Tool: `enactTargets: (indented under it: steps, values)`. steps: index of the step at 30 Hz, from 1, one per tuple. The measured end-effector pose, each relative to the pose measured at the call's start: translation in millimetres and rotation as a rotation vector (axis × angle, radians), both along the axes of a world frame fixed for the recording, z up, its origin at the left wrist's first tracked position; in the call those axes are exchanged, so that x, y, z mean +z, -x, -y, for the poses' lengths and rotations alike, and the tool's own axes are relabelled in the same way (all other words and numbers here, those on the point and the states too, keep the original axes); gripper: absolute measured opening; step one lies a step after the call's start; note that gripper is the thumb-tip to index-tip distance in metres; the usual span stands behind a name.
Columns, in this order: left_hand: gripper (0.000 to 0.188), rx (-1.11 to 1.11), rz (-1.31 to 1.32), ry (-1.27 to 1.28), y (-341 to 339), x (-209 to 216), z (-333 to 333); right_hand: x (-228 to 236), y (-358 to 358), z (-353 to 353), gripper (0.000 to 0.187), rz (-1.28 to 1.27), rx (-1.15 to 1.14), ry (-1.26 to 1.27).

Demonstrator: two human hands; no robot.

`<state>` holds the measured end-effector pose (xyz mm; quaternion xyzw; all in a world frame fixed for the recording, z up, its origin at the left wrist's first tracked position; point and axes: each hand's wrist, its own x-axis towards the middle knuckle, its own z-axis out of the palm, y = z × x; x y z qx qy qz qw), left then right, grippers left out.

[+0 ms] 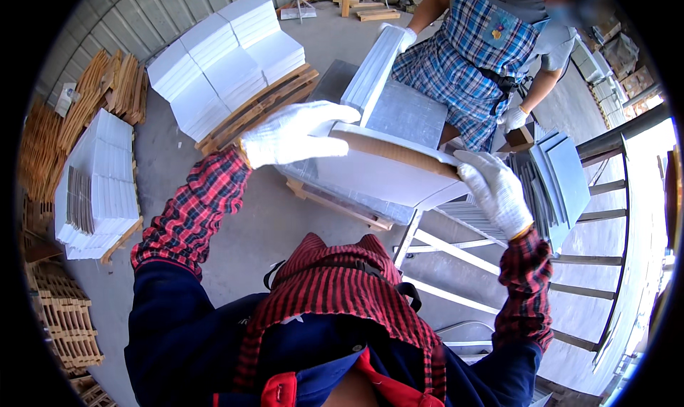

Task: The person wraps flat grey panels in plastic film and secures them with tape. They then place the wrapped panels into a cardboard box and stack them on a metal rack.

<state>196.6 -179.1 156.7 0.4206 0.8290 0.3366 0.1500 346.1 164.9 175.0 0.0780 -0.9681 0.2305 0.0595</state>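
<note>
Two gloved hands clamped on one white tile stack (388, 168), held in the air over the grey pallet load (406, 111), chest-high, centre of scene. Left hand (296, 133) wrapped over the stack's left end, fingers on top, thumb side near. Right hand (495, 190) gripping the right end, fingers curled round the edge, lower than the left. Long axis left-right, tilted down toward the right; brown unglazed edge facing near, white face turned down and away. Both hands equally on it, neither nearer. Further right and far: a co-worker's gloved hand (400, 37) holding a second white stack (370, 76) upright on edge, long axis near-far. Grey metal rack (499, 264) near right; white tile pallets (221, 58) far left.
</note>
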Motion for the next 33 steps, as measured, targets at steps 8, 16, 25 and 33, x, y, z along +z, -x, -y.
enactTargets:
  steps: [8, 16, 25, 33]
  values:
    - [0.051, 0.056, 0.095, 0.260, 2, 7, 28, 27, 12, -11, 0.052, 0.501, -0.087, -0.071]
    - [0.046, 0.283, 0.178, 0.065, -18, -9, 10, -34, -2, -23, 0.034, 0.483, 0.026, 0.193]
    - [0.050, -0.211, -0.759, 0.049, -60, -17, -47, -10, 13, -30, 0.034, 0.142, 0.125, -0.333]
    - [0.103, -0.276, -0.657, 0.174, -48, -39, -47, 19, -40, -56, 0.053, 0.400, -0.043, 0.655]
